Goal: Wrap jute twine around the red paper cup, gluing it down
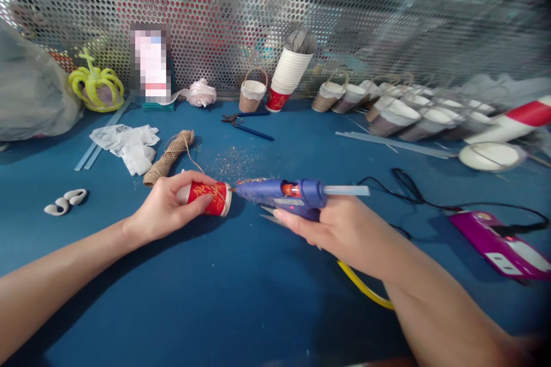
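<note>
My left hand (172, 203) is wrapped round a red paper cup (216, 199) with gold lettering, lying on its side. My right hand (331, 221) grips a blue hot glue gun (282, 192) with a clear glue stick (346, 190) out of its back. The gun's nozzle points left and meets the cup's right end; whether it touches is too small to tell. Under the gun, pointed metal blades (272, 215) stick out by my right fingers. Behind my left hand lies a bundle of brown twine (170, 157), a loose strand running toward the cup.
White lace (129, 143), pliers (247, 125) and a stack of paper cups (290, 74) lie beyond my hands. Several small handled baskets (396, 117) fill the back right. A purple power strip (495, 243) and black cord are at right. A yellow strip (364, 287) curves below my right forearm.
</note>
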`<act>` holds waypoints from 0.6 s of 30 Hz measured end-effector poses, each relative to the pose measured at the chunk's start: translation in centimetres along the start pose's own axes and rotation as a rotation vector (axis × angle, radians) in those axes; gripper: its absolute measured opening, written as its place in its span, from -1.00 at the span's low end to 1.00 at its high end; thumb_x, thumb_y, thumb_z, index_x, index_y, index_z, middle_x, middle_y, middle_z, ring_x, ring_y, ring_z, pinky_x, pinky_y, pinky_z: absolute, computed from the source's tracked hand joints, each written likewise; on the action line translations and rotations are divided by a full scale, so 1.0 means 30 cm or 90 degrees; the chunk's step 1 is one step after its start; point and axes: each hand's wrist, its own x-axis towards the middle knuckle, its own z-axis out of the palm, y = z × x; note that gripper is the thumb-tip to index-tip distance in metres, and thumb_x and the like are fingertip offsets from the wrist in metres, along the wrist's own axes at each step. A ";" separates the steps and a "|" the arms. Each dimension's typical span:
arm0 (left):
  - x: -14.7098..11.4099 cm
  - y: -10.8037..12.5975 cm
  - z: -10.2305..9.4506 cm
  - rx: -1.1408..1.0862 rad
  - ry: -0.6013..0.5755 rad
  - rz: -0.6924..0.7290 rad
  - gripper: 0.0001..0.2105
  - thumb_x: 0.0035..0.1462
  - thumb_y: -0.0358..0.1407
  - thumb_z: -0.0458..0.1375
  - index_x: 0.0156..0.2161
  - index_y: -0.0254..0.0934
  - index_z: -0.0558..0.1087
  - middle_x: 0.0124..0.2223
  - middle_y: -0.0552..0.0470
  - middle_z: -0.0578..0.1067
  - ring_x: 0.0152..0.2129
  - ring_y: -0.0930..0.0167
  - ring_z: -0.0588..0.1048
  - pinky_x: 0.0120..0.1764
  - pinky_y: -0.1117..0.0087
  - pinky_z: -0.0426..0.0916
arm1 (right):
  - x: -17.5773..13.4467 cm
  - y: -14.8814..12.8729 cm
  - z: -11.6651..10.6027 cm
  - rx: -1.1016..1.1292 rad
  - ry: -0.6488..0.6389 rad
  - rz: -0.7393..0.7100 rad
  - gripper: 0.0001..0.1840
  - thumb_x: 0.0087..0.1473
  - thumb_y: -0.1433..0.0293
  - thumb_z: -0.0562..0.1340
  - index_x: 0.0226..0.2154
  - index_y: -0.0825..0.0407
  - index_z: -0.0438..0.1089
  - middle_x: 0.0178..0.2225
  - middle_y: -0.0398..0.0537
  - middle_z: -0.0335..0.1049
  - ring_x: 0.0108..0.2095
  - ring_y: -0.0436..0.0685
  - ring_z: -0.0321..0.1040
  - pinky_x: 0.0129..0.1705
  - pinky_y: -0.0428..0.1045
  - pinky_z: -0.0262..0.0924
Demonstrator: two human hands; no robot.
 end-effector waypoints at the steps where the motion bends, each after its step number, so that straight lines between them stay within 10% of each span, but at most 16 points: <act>1: -0.001 0.001 -0.001 -0.001 -0.001 -0.001 -0.79 0.04 -0.27 0.14 -0.23 -0.38 0.43 -0.39 -0.01 0.53 -0.59 0.51 0.41 -0.57 0.56 0.31 | 0.001 -0.001 0.001 -0.001 0.002 0.005 -0.82 0.02 0.37 0.12 -0.57 0.01 0.27 -0.67 -0.23 0.28 -0.64 -0.02 0.21 -0.57 -0.11 0.14; 18: 0.022 -0.014 0.012 -0.081 -0.012 -0.054 -0.75 0.02 -0.24 0.16 -0.23 -0.39 0.43 -0.44 -0.02 0.52 -0.65 0.52 0.38 -0.59 0.55 0.32 | -0.021 0.013 -0.002 -0.020 -0.035 -0.010 -0.81 0.01 0.29 0.12 -0.54 0.00 0.32 -0.65 -0.23 0.28 -0.64 -0.02 0.15 -0.57 -0.12 0.12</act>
